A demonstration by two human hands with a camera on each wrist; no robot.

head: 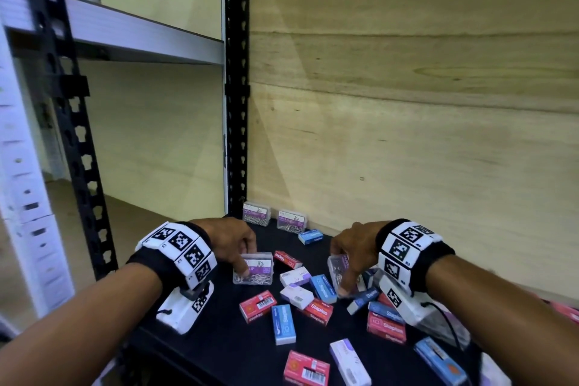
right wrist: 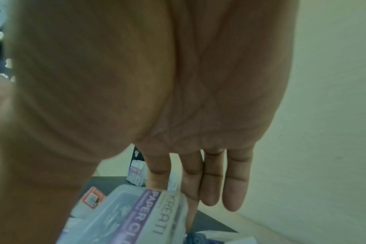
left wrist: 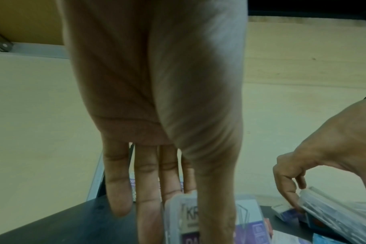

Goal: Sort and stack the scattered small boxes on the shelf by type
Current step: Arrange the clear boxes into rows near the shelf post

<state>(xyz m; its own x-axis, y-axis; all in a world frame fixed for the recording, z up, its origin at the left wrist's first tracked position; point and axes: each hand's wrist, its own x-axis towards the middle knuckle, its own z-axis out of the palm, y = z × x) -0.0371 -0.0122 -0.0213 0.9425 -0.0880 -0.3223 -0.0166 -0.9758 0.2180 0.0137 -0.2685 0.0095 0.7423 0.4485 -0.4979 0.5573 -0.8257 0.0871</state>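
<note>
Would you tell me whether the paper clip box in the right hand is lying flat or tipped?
Tipped: the paper clip box stands on edge in the right hand.

Clear glossy plastic paper-clip boxes [head: 253, 269] with purple paper labels. Red, blue and white printed cardboard staple boxes [head: 283, 324], smooth. Matt black shelf surface [head: 219, 338]. Pale raw plywood back panel [head: 407, 103]. Black perforated metal upright [head: 236, 72].

Black wristbands [head: 147, 260] ringed with white tag blocks (black square codes); bare forearms.
</note>
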